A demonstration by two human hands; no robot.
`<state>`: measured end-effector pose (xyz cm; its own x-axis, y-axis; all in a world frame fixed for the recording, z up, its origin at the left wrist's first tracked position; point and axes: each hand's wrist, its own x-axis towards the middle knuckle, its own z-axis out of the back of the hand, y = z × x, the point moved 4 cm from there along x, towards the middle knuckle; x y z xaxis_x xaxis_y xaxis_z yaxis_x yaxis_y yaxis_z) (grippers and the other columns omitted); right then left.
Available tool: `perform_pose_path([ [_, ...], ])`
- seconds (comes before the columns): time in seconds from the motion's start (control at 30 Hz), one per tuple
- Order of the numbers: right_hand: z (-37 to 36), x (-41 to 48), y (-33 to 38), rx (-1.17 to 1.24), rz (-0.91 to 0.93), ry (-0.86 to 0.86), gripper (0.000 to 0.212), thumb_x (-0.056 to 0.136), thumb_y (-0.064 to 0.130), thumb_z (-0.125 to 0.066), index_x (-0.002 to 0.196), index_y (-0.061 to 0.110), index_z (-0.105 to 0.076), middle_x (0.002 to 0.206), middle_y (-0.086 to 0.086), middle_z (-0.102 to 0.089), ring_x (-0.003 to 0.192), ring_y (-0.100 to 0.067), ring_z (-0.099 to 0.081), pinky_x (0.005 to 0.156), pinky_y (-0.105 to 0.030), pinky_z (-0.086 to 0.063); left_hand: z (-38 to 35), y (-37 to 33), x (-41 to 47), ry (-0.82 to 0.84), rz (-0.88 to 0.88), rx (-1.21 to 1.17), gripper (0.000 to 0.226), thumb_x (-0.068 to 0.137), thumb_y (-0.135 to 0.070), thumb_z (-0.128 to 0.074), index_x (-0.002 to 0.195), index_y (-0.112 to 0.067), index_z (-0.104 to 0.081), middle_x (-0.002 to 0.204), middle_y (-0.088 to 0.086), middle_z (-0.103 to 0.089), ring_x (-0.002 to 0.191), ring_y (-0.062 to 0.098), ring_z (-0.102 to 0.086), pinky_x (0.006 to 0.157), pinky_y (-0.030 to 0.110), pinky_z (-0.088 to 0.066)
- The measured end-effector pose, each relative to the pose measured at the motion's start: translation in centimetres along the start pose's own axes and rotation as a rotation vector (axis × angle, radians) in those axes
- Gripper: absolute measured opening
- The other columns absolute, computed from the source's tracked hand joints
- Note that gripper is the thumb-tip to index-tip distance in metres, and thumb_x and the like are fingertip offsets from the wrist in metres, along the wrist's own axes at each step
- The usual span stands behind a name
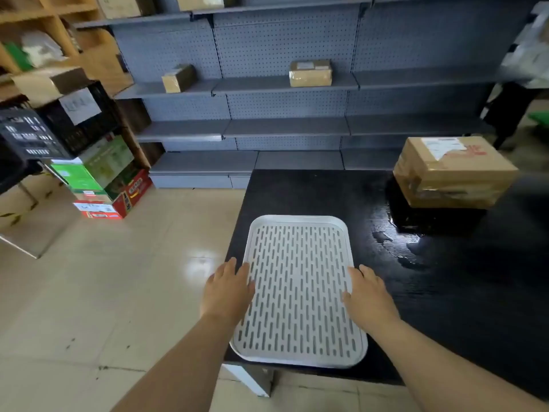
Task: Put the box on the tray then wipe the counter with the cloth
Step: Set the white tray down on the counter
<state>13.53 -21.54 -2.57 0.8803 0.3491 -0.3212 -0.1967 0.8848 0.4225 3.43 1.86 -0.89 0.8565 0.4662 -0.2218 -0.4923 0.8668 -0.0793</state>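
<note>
Grey pegboard shelves (pixel 285 126) filled the back wall as I watched via the head cam. A beige tile floor (pixel 118 278) spread to the left, w/ a patch of glare near the counter. The black counter (pixel 312 197) ran from centre frame to the right edge, its near-left corner facing me.

At far left stood a black crate (pixel 59 129) on a stack of printed cartons (pixel 110 185), green on top and red at the bottom.

The box (pixel 454 171), brown cardboard, taped, w/ a white label on top, sat on the counter's far right, well apart from the tray.

The tray (pixel 297 217), white w/ rows of slots, lay flat at the counter's near-left corner, its near end just past the edge.

Both hands were open. The left hand (pixel 227 292) lay on the tray's left rim, fingers straight. The right hand (pixel 370 295) lay on the right rim, fingers straight, thumb on the slotted surface. Neither gripped anything.

A wet patch (pixel 413 248) shone on the counter btwn tray and box, reaching the box's base.

Two small parcels sat on one shelf, well apart: one (pixel 310 73) at centre, one (pixel 178 78) to the left.
</note>
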Motion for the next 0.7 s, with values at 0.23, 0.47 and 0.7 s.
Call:
perform_pose_path([
  [0.23,-1.5,1.3,-0.9,0.034,-0.035,0.048,0.027,0.093,0.016,-0.036,0.116,0.022,-0.049,0.117,0.000,-0.047,0.100,-0.016,-0.048,0.088,-0.037,-0.049,-2.1,0.5,2.4,0.164,0.047,-0.063,0.032,0.096,-0.029,-0.032,0.119,-0.017,-0.051,0.122,0.006,-0.051,0.111,0.024,-0.052,0.092,0.040,-0.047],
  [0.47,-1.2,1.7,-0.9,0.058,0.023,0.016,0.016,0.094,0.019,-0.034,0.086,0.021,-0.048,0.101,0.002,-0.050,0.082,-0.010,-0.055,0.076,-0.028,-0.052,-1.3,-0.1,3.0,0.203,0.071,-0.103,0.017,0.093,-0.012,-0.038,0.100,-0.010,-0.052,0.110,0.008,-0.054,0.093,0.024,-0.057,0.085,0.035,-0.051],
  [0.7,0.0,3.2,-0.9,0.067,-0.012,-0.039,0.020,0.097,0.011,-0.033,0.103,0.015,-0.052,0.107,-0.003,-0.050,0.078,-0.010,-0.050,0.064,-0.022,-0.042,-0.1,-0.9,4.0,0.163,0.056,-0.197,0.029,0.098,-0.011,-0.034,0.116,-0.007,-0.055,0.117,0.011,-0.062,0.104,0.026,-0.060,0.091,0.035,-0.051],
])
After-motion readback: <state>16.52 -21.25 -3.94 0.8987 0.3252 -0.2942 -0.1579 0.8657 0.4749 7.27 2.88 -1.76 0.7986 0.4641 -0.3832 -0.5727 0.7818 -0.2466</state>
